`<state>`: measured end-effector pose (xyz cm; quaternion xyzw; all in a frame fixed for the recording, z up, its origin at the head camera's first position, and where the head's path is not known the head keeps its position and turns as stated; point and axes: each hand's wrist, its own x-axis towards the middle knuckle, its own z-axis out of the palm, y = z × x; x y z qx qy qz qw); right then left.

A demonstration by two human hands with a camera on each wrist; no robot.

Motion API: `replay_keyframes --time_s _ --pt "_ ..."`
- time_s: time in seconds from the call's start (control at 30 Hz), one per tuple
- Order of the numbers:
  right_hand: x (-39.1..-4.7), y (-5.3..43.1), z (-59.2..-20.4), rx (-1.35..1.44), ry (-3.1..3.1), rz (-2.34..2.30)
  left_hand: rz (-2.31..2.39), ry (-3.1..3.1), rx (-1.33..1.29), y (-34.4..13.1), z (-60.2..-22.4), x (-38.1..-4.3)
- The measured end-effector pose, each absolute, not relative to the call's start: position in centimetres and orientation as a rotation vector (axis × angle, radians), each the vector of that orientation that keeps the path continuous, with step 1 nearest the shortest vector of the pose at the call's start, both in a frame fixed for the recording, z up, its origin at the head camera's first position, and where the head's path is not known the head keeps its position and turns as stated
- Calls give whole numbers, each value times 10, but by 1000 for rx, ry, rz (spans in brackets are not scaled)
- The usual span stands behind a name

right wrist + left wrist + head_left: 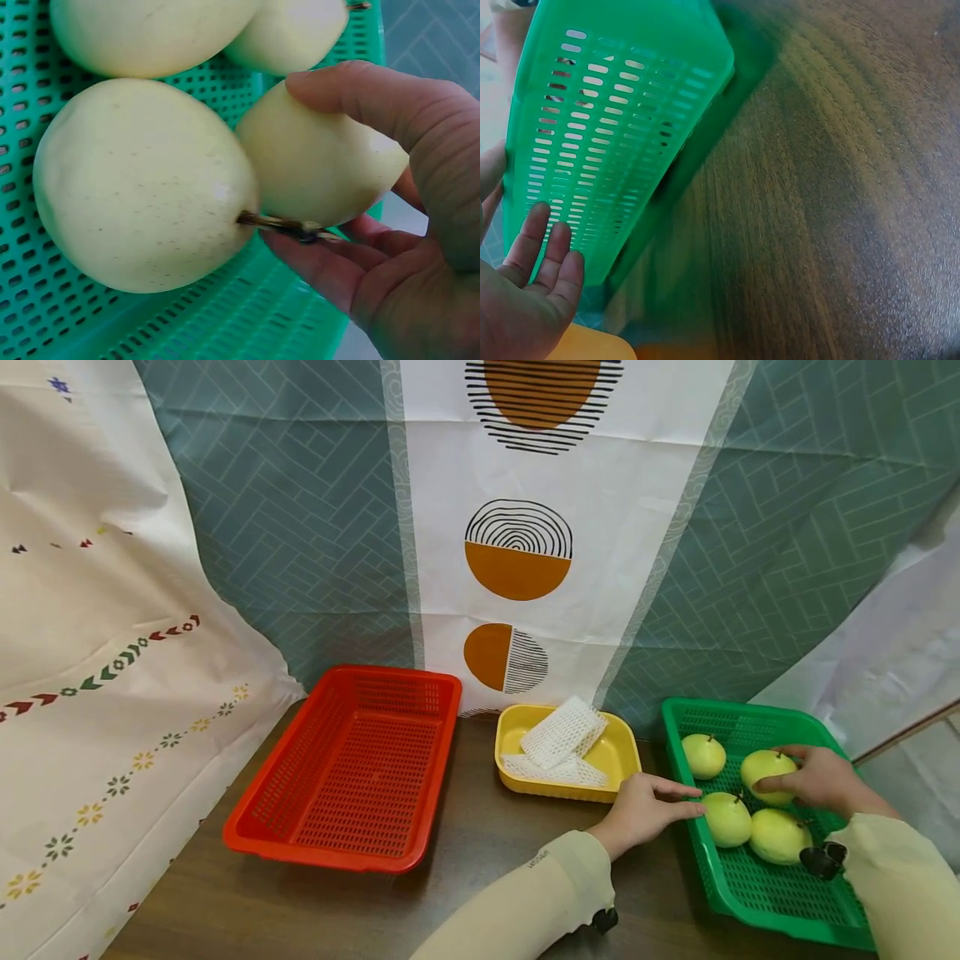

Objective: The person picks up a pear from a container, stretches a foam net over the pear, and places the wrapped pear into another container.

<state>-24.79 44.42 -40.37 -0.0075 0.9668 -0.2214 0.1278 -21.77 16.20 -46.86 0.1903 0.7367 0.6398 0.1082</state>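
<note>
My right hand (821,782) grips a pale yellow-green pear (763,772) in the green basket (825,902). In the right wrist view the thumb lies over the top of this pear (315,169) and the fingers curl beneath it. Three other pears share the basket: one at the far left (703,757), one nearer the left wall (726,820) and one beside it (780,838). My left hand (645,812) is at the basket's left rim, fingers extended and holding nothing. Its fingers (526,244) are by the outer mesh wall; contact is unclear.
A yellow tray (517,785) with white foam net sleeves (562,735) stands left of the green basket. Further left is a red basket (375,777) with nothing in it. All stand on a dark wooden table (495,852); patterned cloth (322,510) hangs behind.
</note>
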Motion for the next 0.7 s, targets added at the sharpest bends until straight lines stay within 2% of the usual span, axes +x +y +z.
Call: replay_keyframes --time_s 0.27,0.7 --pt "-242 424 -375 -117 2975 -563 1887 2186 550 162 -469 -217" --pt "-229 364 -338 -239 3080 -724 1875 2277 526 149 -456 -216"
